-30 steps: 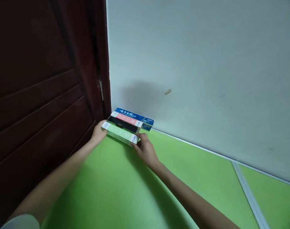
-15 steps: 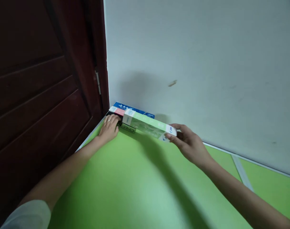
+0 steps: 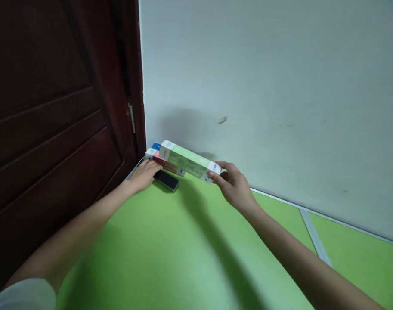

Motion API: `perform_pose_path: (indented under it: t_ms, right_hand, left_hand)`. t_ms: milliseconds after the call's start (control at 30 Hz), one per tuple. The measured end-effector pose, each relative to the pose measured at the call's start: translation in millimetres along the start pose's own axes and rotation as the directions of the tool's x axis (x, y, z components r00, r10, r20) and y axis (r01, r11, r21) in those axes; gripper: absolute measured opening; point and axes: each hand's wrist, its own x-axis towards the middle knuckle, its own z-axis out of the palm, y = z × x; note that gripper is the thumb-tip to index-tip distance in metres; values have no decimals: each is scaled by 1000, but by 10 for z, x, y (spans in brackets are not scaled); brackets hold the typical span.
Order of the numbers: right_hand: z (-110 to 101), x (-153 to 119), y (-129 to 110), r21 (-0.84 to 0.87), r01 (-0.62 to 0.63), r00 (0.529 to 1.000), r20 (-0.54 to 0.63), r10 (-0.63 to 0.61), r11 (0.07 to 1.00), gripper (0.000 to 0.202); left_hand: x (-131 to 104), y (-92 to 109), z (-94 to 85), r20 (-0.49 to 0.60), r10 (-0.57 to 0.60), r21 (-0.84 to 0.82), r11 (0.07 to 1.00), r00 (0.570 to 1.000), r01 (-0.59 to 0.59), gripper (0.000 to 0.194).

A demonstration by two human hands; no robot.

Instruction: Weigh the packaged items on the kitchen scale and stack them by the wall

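- The right hand pinches the near end of the green box, fingers wrapped round its white end cap.
- The green box is off the surface and tilted, its far end at 10 o'clock from the hand, over the other boxes in the corner.
- The left hand lies flat, palm down, on the black box, fingers loosely spread and pressing rather than gripping.
- The black box lies on the green surface, its free end jutting toward 4 o'clock from the left hand.
- A red box sits just behind the black one, partly under the green box.
- A corner of a blue box shows at 12 o'clock from the left hand, against the wall; the rest is hidden.
- The dark wooden door stands at 9 o'clock from the boxes, its hinge just above them.
- A pale strip crosses the surface at 3 o'clock, well apart from both hands.
- A small mark sits on the wall above the right hand.
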Motion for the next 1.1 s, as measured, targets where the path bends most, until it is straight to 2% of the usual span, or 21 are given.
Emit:
perform_pose_path:
  t_ms: [100,233,367,467,733,1000,1100]
  right_hand:
    - [134,33,-27,-28,37,999,33,-36,999,38]
    - [510,63,4,-139,79,995,69,-69,987,28]
    - [870,109,103,-226,78,997,37,-72,971,30]
    - [1000,135,170,-260,54,999,17,-51,964,33]
    - [1012,163,260,-302,17,1000,4,-17,953,28]
    - [920,104,304,-441,147,988,103,-112,885,26]
    - [897,94,322,-497,165,986,105,-130,852,27]
  left_hand:
    - [-248,39,-55,65,49,2,999,997,-49,45]
    - [-490,95,33,-18,-30,71,997,999,31,46]
    - [-526,83,203,-109,-35,71,997,993,43,46]
    - [-479,37,313,-162,-55,69,995,985,67,50]
    - [-313,-19,436,-156,-17,110,993,988,34,50]
    - [-283,-77,468,-199,-4,123,992,980,29,49]
    - [-250,-93,479,-215,10,147,989,977,22,49]
